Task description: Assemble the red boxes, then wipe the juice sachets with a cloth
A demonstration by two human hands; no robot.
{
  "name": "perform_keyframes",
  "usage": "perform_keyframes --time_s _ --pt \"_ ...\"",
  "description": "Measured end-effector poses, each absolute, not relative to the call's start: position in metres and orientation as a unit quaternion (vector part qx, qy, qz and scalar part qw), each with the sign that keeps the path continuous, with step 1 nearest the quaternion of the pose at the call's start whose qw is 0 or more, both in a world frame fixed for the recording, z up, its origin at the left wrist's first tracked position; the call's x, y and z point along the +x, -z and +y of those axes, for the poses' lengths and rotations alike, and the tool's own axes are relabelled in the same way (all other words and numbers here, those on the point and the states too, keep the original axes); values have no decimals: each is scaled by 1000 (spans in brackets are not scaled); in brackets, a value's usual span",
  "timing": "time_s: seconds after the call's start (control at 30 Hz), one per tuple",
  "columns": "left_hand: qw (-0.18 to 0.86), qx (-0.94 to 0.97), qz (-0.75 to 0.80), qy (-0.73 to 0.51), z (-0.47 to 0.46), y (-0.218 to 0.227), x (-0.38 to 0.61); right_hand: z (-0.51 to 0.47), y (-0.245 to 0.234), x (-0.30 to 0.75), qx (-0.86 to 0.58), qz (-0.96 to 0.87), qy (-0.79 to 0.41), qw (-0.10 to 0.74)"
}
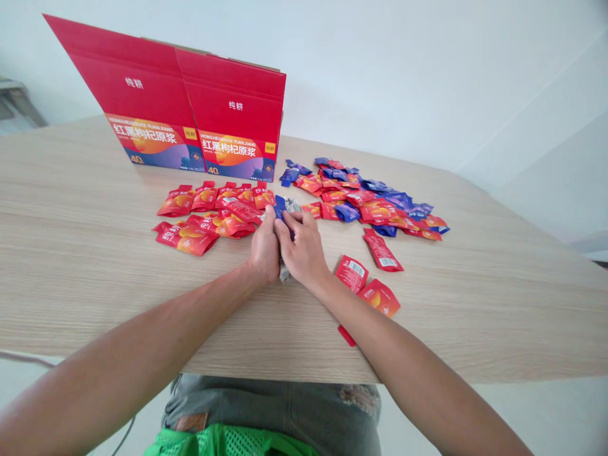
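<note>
My two hands meet above the middle of the table, fingers closed. Between them is a blue pouch, its narrow top end sticking out at the far side. A crumpled grey-and-white cloth is bunched around the pouch and shows beyond my fingers and below my palms. My left hand grips from the left, thumb along the pouch. From the right, my right hand presses its fingertips onto it. How the cloth is split between the hands is hidden. Red pouches lie in two rough rows just left of my hands.
A tall red carton with its flaps up stands at the back left. Mixed red and blue pouches are heaped at the back right. Several loose red pouches lie near my right forearm. The wooden table meets a white wall.
</note>
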State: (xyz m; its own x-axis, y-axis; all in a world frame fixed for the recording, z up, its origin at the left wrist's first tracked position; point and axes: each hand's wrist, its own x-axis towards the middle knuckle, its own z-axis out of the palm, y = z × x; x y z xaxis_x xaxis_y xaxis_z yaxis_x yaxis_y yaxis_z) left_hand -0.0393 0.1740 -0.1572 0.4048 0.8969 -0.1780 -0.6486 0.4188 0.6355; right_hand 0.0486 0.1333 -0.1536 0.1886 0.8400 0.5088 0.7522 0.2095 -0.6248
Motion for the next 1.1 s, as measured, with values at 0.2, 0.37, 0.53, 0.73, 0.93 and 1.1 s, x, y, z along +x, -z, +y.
perform_keyframes --time_s 0.2,0.37,0.53,0.73,0.93,1.1 --pt "781 221 283 -510 175 143 -41 126 143 52 -590 -667 -120 438" --pt "806 206 284 -476 179 143 -40 125 131 74 -554 -687 -197 426" --pt "834 227 236 -445 175 141 -38 137 141 97 -585 -608 -146 516" --pt "858 214 223 -410 163 135 -33 155 164 104 -571 -488 -171 638" --pt "847 212 253 -417 159 136 -32 153 176 86 -633 -568 -34 525" --pt "821 209 289 -447 165 143 -34 143 170 68 -611 -625 -123 469"
